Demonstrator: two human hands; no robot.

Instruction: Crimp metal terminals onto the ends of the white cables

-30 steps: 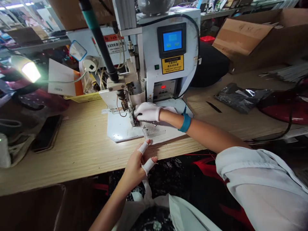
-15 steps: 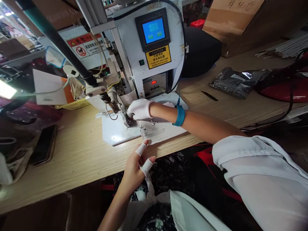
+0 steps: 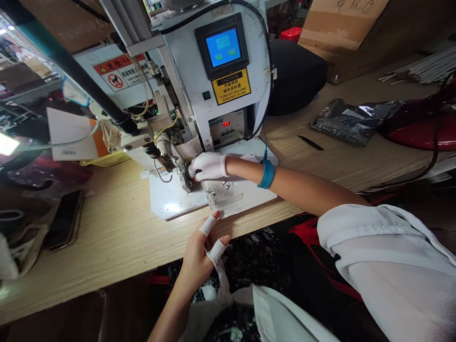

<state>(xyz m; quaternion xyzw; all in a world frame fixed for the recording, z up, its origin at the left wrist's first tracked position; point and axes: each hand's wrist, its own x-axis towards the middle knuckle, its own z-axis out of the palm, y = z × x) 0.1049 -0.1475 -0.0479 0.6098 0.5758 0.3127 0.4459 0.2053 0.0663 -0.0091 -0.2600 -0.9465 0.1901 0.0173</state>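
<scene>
Reference: clock face centred on the right hand, 12 o'clock pointing away from the wearer.

Right hand: gloved in white, fingers bent in at the metal fixture, at 8 o'clock and touching. The finger gap is hidden; whether the fingers grip a part cannot be told.

Left hand: at 6 o'clock, index finger and thumb in white covers and spread moderately apart, nothing visible between them. The index fingertip is at the front corner of the white plate; contact cannot be confirmed.

Small pieces: loose on the plate, at 4 to 5 o'clock, just beside the glove.

Machine: the tool head slants in from 9 to 10 o'clock, its tip near the fixture. The touch screen is at 12 o'clock, lit blue.

Change: compared with one second ago, the camera view is turned, so the machine appears farther left and more tilted. The right hand stays at the fixture and the left hand stays at the plate corner. The red readout, at 1 o'clock, is no longer legible.

Meaning: the work point appears unchanged; handling remains at the fixture, with the left hand in a waiting or steadying role.
</scene>
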